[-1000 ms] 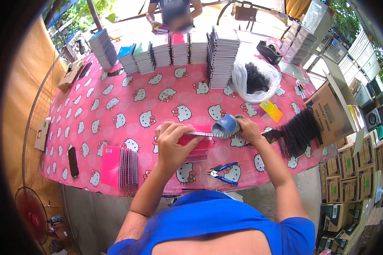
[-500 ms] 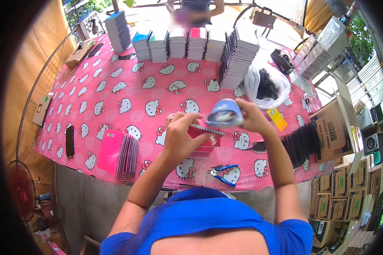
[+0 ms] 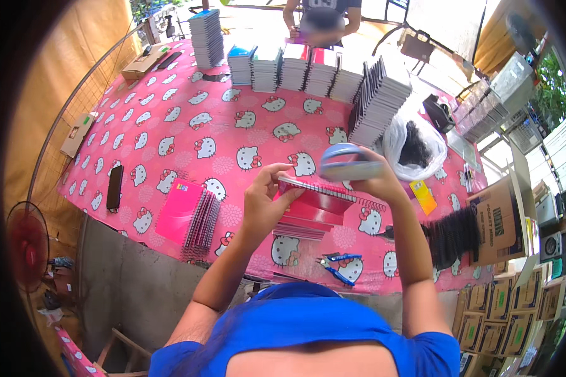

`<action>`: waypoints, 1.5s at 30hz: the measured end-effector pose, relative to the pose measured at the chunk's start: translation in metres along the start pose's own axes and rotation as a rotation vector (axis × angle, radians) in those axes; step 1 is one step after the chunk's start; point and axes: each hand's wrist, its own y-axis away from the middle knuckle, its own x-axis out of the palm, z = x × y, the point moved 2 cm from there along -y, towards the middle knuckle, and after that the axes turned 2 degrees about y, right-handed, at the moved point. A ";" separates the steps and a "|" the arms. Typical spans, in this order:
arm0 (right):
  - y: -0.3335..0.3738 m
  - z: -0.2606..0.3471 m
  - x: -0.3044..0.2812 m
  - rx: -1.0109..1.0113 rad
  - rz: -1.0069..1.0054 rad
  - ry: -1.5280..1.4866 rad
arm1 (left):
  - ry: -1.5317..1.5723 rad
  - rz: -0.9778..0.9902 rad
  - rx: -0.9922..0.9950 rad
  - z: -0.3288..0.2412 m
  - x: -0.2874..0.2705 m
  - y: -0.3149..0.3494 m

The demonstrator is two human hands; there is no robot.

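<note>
My left hand (image 3: 265,200) grips a pink-red notebook (image 3: 317,202) by its left end, fingers behind and thumb in front. The notebook is tilted, with its punched top edge upward. A loose end of spiral coil (image 3: 372,205) sticks out past its right end. In my right hand (image 3: 376,179) is a blue-grey tool with a loop-shaped body (image 3: 349,171), held just above the notebook's edge; blur hides its exact kind. More notebooks (image 3: 299,232) lie in a stack under the held one. Blue-handled pliers (image 3: 339,269) rest near the table's front edge.
Pink spiral notebooks (image 3: 188,220) and a dark phone (image 3: 114,188) lie to the left. Notebook stacks (image 3: 295,72) line the far side, where a person sits. At right are a white plastic bag (image 3: 414,151), black coils (image 3: 453,239) and a cardboard box (image 3: 498,220).
My right hand has turned the tool flatter over the notebook's edge. More of the notebook's cover shows now. The whole view has shifted, so the table's things appear further right.
</note>
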 end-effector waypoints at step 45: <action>0.144 0.051 0.094 -0.174 -0.398 0.602 | -0.350 0.010 0.378 0.003 0.027 0.056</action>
